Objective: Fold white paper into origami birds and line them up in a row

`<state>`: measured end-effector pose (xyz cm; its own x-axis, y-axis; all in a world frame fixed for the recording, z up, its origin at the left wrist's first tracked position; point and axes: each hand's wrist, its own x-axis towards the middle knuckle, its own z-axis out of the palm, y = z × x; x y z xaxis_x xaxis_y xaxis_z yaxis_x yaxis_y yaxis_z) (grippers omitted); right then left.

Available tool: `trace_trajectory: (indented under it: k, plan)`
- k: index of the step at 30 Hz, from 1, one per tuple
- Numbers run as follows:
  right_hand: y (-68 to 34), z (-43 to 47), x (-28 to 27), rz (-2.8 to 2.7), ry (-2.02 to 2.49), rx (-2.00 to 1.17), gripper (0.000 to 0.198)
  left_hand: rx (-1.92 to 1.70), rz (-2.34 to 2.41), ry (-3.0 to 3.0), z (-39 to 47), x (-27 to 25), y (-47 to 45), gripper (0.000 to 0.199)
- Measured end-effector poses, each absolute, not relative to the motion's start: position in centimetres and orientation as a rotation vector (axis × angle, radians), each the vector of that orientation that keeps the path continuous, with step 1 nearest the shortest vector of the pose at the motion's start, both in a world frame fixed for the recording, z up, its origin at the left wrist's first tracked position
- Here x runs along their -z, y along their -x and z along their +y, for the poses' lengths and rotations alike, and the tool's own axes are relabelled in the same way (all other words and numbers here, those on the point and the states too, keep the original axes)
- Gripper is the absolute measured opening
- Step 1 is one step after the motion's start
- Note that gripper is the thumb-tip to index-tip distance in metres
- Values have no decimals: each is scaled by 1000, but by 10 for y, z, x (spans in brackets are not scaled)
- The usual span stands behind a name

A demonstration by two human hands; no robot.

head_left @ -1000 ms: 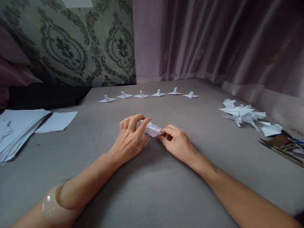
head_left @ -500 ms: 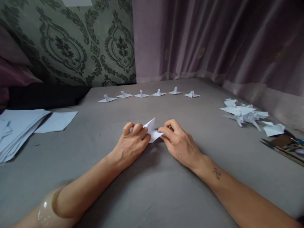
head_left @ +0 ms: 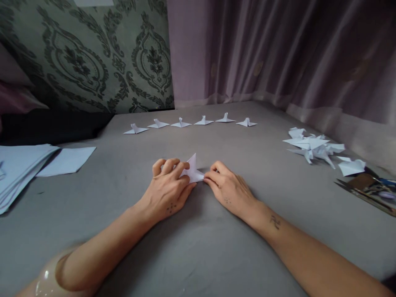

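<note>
Between my hands, low over the grey surface, is a white folded paper figure (head_left: 193, 169) with one point standing up and another reaching right. My left hand (head_left: 169, 181) grips its left side with curled fingers, which cover that part of the paper. With thumb and forefinger, my right hand (head_left: 225, 183) pinches the tip of the right-hand point. Farther back, several finished-looking paper birds (head_left: 203, 121) sit in a row, their wings spread flat and a short piece upright in the middle.
A pile of folded paper figures (head_left: 312, 145) lies at right, near a brown case (head_left: 365, 184) with scissors-like tools. White paper sheets (head_left: 21, 165) are stacked at left, beside a smaller sheet (head_left: 68, 161). A purple curtain (head_left: 247, 53) and patterned wall (head_left: 108, 49) stand behind.
My left hand has rolled so its back shows more, with the thumb extended along the paper. My right fingers now pinch the paper's right tip more closely. The whole view has shifted slightly.
</note>
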<state>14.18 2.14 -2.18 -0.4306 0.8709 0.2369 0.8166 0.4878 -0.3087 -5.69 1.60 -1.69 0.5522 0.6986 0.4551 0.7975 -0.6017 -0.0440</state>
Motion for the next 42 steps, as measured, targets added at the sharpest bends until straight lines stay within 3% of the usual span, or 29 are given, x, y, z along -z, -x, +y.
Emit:
trace_trajectory:
  k: [6,11,17,21,24,30,37,42]
  plan:
    - [-139,25,23,-2211,1489,-431,18,644,-1415,2507,17,17,55,28]
    - [-137,26,24,-2168,1500,-413,9,683,-1509,2506,23,24,56,25]
    - [-135,14,21,-2431,1371,-203,27,733,-1643,2527,26,29,55,24]
    - [-135,6,18,-2509,1378,-130,30,759,-1727,2610,25,23,56,10]
    - [-136,5,17,-2514,1371,-163,33,709,-1787,2724,27,18,63,16]
    - [-138,6,16,-2516,1342,-216,36,580,-1643,2935,35,13,75,12]
    - [-139,5,14,-2523,1321,-235,39,656,-1623,3013,45,5,85,26]
    - [-138,4,13,-2538,1339,-240,38,633,-1523,3095,45,9,89,17]
